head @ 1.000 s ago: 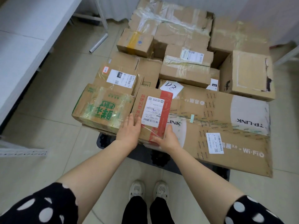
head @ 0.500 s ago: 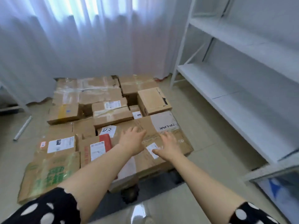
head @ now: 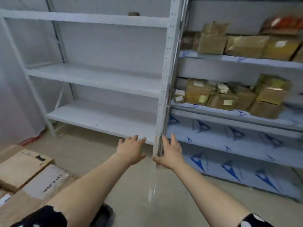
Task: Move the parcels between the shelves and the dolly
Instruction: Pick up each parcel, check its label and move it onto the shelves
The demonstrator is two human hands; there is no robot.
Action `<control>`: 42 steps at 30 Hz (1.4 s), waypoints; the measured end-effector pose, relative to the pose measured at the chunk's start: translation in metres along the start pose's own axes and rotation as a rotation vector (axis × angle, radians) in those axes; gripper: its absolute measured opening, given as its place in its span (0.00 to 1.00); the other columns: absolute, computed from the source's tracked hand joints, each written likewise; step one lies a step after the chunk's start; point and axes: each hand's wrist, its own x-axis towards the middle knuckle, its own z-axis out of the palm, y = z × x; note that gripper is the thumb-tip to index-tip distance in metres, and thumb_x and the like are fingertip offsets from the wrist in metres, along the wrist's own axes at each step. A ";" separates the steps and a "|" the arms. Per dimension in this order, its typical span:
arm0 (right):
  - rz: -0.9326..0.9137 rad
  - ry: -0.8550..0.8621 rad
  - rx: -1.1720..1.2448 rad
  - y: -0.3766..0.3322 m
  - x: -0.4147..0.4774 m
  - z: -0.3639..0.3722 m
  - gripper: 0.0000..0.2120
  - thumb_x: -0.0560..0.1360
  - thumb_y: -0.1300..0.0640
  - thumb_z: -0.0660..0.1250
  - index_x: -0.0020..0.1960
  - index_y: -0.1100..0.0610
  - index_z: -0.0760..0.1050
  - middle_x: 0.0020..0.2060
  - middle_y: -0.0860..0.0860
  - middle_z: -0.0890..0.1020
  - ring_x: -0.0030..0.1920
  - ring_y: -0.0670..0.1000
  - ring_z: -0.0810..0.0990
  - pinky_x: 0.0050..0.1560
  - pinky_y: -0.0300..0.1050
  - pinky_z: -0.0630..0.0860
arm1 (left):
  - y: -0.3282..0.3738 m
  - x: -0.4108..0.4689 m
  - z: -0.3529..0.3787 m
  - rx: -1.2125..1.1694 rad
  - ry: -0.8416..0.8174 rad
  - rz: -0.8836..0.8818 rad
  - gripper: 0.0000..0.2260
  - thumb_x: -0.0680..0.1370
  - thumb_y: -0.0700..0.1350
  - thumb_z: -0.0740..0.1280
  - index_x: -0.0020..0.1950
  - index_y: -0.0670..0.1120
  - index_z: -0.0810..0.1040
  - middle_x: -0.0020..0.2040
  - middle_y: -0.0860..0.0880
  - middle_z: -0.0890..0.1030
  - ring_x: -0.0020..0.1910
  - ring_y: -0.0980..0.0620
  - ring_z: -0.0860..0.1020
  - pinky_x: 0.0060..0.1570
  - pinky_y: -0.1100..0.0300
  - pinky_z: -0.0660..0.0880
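Cardboard parcels lie at your lower left, and more boxes crowd 2 shelves of the right rack. Your left hand and right hand are held out side by side, fingers spread, holding nothing, near the white rack's post.

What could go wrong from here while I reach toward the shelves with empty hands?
1. The left hand and right hand reach, empty, close to the metal upright; a knuckle could strike it.
2. The parcels on the right shelf look loosely piled, some tilted; pulling one may topple others.
3. The loaded dolly sits close by at the left, a trip hazard.
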 end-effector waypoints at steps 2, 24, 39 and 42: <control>0.072 0.046 0.074 0.066 -0.002 -0.036 0.49 0.70 0.43 0.72 0.78 0.51 0.43 0.77 0.56 0.38 0.77 0.59 0.45 0.75 0.54 0.50 | 0.072 0.033 -0.009 0.010 0.026 0.092 0.29 0.78 0.57 0.61 0.77 0.55 0.55 0.75 0.47 0.61 0.73 0.43 0.62 0.71 0.44 0.58; 0.379 0.416 0.463 0.562 0.054 -0.310 0.33 0.78 0.46 0.63 0.77 0.55 0.53 0.75 0.52 0.60 0.74 0.53 0.61 0.69 0.46 0.62 | 0.612 0.325 -0.069 -0.116 0.124 0.496 0.29 0.79 0.56 0.62 0.78 0.53 0.56 0.72 0.46 0.67 0.65 0.44 0.72 0.61 0.53 0.72; 0.283 0.438 0.622 0.730 0.262 -0.437 0.21 0.83 0.53 0.53 0.74 0.59 0.62 0.72 0.54 0.66 0.72 0.53 0.64 0.70 0.44 0.60 | 0.754 0.547 -0.125 -0.616 0.285 0.129 0.17 0.82 0.52 0.58 0.59 0.40 0.75 0.53 0.42 0.79 0.52 0.44 0.77 0.50 0.53 0.73; 0.232 0.397 0.625 0.753 0.306 -0.453 0.20 0.83 0.53 0.52 0.73 0.60 0.64 0.71 0.55 0.68 0.71 0.54 0.66 0.68 0.44 0.61 | 0.769 0.578 -0.130 -0.682 0.290 0.014 0.19 0.82 0.53 0.58 0.58 0.37 0.76 0.50 0.41 0.78 0.48 0.44 0.76 0.45 0.55 0.72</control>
